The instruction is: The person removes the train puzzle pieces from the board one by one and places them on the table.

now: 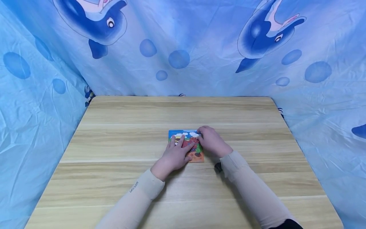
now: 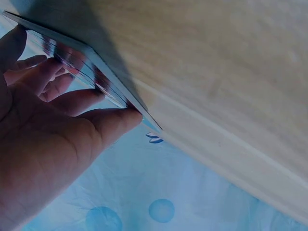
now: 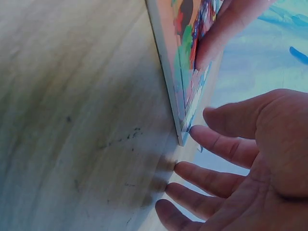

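Left hand (image 1: 175,157) splayed on picture board (image 1: 189,138), right hand (image 1: 213,141) loose-fingered at its edge — wide tabletop (image 1: 120,146) around

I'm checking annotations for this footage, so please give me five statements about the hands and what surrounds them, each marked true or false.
1. The left hand touches the thin rectangular board with a colourful cartoon print. True.
2. The right hand is at the board's near left corner. False: it is at the far right corner.
3. The board lies on the pale wood-grain tabletop. True.
4. The blue cloth backdrop is plain. False: it bears dolphin-like figures and round blue spots.
5. The pale beige left sleeve has dark lettering near its cuff. True.
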The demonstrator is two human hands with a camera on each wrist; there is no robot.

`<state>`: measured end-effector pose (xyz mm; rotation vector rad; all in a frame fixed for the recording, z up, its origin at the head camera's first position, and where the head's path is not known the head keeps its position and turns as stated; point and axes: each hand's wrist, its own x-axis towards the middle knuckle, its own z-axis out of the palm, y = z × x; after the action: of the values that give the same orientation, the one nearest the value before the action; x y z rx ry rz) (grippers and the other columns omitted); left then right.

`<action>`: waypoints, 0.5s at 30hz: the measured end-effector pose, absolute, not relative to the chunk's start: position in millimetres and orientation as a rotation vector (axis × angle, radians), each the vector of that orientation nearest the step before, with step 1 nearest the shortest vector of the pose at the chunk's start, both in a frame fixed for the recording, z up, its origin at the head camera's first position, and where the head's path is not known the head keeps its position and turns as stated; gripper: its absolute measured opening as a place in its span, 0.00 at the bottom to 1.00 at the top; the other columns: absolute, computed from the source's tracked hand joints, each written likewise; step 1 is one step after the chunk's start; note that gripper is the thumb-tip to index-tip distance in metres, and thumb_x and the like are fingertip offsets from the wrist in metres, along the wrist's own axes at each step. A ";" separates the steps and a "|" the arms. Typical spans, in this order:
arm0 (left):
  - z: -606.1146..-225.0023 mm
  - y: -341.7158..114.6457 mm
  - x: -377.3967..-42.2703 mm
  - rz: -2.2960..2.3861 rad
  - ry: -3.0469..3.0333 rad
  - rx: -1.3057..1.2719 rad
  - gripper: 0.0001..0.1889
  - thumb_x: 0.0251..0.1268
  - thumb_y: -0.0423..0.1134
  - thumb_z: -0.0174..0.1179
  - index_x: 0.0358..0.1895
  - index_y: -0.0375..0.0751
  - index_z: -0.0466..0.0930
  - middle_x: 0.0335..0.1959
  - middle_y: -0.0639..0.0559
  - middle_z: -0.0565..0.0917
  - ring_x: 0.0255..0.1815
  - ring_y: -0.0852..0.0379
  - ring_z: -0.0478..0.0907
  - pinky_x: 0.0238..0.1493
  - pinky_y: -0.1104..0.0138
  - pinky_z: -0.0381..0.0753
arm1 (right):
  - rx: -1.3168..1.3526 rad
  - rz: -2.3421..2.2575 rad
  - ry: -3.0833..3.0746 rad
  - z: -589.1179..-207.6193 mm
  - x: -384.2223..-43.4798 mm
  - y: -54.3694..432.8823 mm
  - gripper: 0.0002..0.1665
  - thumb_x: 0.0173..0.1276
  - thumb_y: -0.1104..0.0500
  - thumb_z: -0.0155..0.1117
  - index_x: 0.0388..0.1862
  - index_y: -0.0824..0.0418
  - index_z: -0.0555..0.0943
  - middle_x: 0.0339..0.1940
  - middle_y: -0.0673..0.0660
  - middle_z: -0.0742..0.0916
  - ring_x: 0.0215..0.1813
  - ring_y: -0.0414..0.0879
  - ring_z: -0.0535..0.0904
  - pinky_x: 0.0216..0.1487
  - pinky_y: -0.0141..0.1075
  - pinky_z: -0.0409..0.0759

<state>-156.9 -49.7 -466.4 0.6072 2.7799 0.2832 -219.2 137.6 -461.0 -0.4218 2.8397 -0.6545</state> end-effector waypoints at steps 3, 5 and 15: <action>-466.3 -49.8 -157.1 0.272 2.774 0.600 0.33 0.76 0.60 0.55 0.80 0.62 0.62 0.82 0.38 0.50 0.76 0.22 0.42 0.71 0.36 0.53 | -0.415 -0.668 2.835 -461.6 -220.5 137.0 0.16 0.79 0.60 0.56 0.60 0.64 0.80 0.66 0.63 0.77 0.67 0.58 0.72 0.68 0.53 0.70; -467.0 -50.0 -157.6 0.263 2.775 0.604 0.33 0.76 0.60 0.54 0.80 0.62 0.62 0.81 0.38 0.51 0.76 0.22 0.43 0.71 0.37 0.53 | -0.409 -0.674 2.831 -462.3 -221.5 136.8 0.15 0.79 0.60 0.56 0.59 0.64 0.79 0.64 0.63 0.78 0.66 0.57 0.72 0.67 0.53 0.71; -469.0 -50.9 -159.0 0.190 2.787 0.643 0.33 0.75 0.61 0.55 0.80 0.63 0.62 0.81 0.38 0.53 0.77 0.24 0.46 0.71 0.37 0.55 | -0.409 -0.823 2.811 -466.6 -226.8 139.3 0.11 0.77 0.57 0.61 0.51 0.62 0.79 0.51 0.58 0.81 0.53 0.51 0.75 0.58 0.48 0.77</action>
<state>-159.0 -50.9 -469.0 0.6429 2.7871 0.1903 -226.8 139.3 -466.6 -0.4090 2.8111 -0.8225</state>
